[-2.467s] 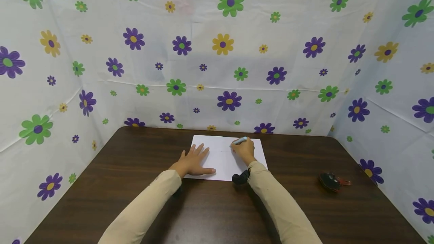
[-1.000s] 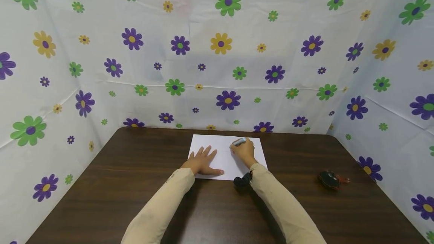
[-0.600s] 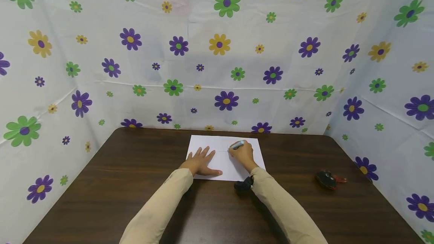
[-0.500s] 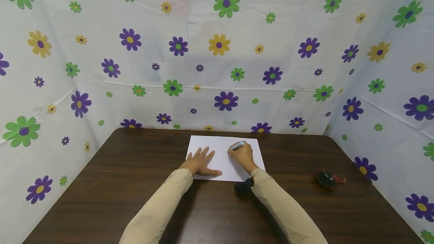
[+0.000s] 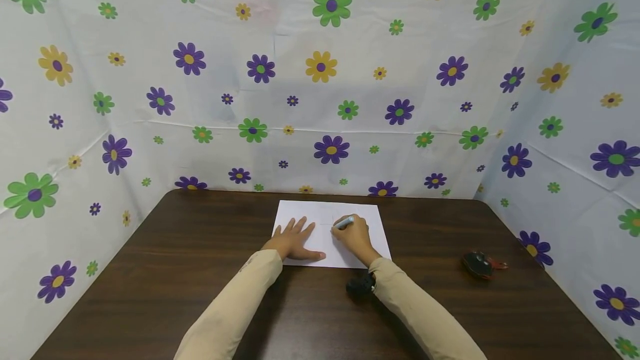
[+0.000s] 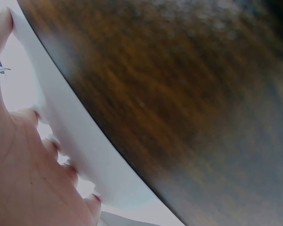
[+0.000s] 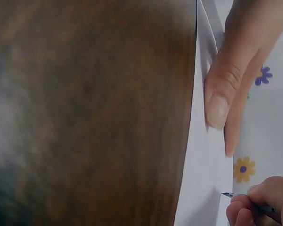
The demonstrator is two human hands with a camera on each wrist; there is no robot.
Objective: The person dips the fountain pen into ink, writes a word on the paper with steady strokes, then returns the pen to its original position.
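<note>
A white sheet of paper (image 5: 350, 254) lies on the brown table. My left hand (image 5: 292, 240) rests flat on its left part, fingers spread and thumb pointing right; the left wrist view shows the palm side of that hand (image 6: 30, 174) along the paper's edge. My right hand (image 5: 356, 236) grips a light blue marker (image 5: 344, 223) over the paper's right half. In the right wrist view the marker's dark tip (image 7: 227, 194) is right at the paper. Thin pen lines (image 5: 326, 224), one across and one short upright, show between the hands.
A dark rounded object with red edges and red prongs (image 5: 482, 265) lies on the table (image 5: 200, 271) at the right. Flower-patterned sheeting (image 5: 280, 93) hangs behind and at both sides. A black device (image 5: 360, 285) sits at my right wrist.
My left hand has slid right on the paper since the earliest frame, then stayed. My right hand has moved the marker slightly towards me, and a short upright line now shows above its tip.
</note>
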